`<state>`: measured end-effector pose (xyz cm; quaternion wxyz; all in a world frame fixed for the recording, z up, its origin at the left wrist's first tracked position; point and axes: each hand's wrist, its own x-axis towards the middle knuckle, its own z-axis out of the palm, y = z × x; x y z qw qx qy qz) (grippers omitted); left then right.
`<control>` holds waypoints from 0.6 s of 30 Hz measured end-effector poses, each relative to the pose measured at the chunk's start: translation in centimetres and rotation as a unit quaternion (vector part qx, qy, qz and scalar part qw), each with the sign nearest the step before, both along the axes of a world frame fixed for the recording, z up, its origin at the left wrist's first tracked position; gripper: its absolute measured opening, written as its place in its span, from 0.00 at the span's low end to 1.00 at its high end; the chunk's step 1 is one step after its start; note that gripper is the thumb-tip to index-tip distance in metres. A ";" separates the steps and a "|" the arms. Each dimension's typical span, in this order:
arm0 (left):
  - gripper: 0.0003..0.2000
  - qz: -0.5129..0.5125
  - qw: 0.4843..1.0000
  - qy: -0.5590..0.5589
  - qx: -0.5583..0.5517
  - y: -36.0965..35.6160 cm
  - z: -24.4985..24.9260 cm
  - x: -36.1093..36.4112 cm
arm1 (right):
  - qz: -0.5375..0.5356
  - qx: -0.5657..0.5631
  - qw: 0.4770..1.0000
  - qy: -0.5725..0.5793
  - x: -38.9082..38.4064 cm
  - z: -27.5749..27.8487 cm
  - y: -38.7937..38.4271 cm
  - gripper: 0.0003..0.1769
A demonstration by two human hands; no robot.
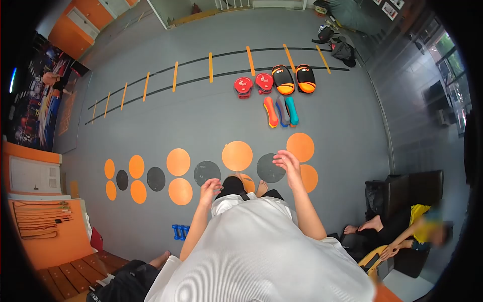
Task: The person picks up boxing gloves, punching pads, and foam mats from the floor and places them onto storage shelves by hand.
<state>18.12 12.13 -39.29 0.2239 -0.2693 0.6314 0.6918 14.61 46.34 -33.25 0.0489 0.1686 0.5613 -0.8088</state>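
My left hand (pixel 211 189) hangs in the air in front of my left side, fingers loosely bent and apart, holding nothing. Farther forward, my right hand (pixel 287 161) is raised with its fingers spread; nothing is in it. Under it in the view lie a black floor circle (pixel 269 171) and an orange circle (pixel 300 147). A black circle (pixel 207 172) is nearest to my left hand. One bare foot (pixel 262 188) shows beyond my white shirt (pixel 261 246); an orange circle (pixel 237 155) lies just ahead of it.
Red round pads (pixel 243 87), black-and-orange pads (pixel 283 79) and long bars with thick ends (pixel 270 111) lie ahead. Behind them runs a floor ladder (pixel 211 67). Blue dumbbells (pixel 179 232) are at left. A seated person (pixel 420 226) is at right; another person's foot (pixel 160 259) shows lower left.
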 end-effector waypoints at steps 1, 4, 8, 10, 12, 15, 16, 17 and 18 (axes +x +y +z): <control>0.10 0.022 1.000 -0.003 0.002 -0.1 -0.3 -1.0 | 0.004 0.001 1.000 -0.007 -1.7 -0.7 0.2 0.14; 0.10 0.047 0.999 -0.015 -0.003 -0.6 -0.8 -5.2 | 0.024 -0.029 0.998 -0.044 -6.6 -2.8 0.1 0.13; 0.08 0.092 0.996 -0.019 -0.003 -0.6 -0.9 -15.7 | 0.016 -0.001 0.998 -0.063 -15.1 -3.9 0.4 0.13; 0.08 0.098 0.995 -0.016 0.007 -0.2 -2.5 -22.6 | 0.005 0.008 0.997 -0.080 -19.4 -5.3 1.4 0.13; 0.08 0.101 0.995 0.000 0.018 0.9 -5.4 -31.4 | -0.017 0.028 0.995 -0.094 -24.4 -7.6 2.7 0.13; 0.08 0.087 0.996 0.007 0.008 3.6 -11.8 -42.6 | -0.109 0.035 0.981 -0.159 -30.1 -11.6 4.0 0.15; 0.08 0.058 0.998 0.022 -0.007 4.9 -15.3 -45.6 | -0.135 0.033 0.976 -0.166 -30.3 -13.7 4.4 0.16; 0.07 0.029 0.998 0.043 -0.022 6.3 -19.1 -49.9 | -0.140 0.037 0.969 -0.201 -31.5 -14.5 4.5 0.18; 0.07 0.020 0.999 0.021 -0.021 8.3 -21.6 -53.8 | -0.140 0.007 0.966 -0.219 -33.8 -14.1 4.5 0.18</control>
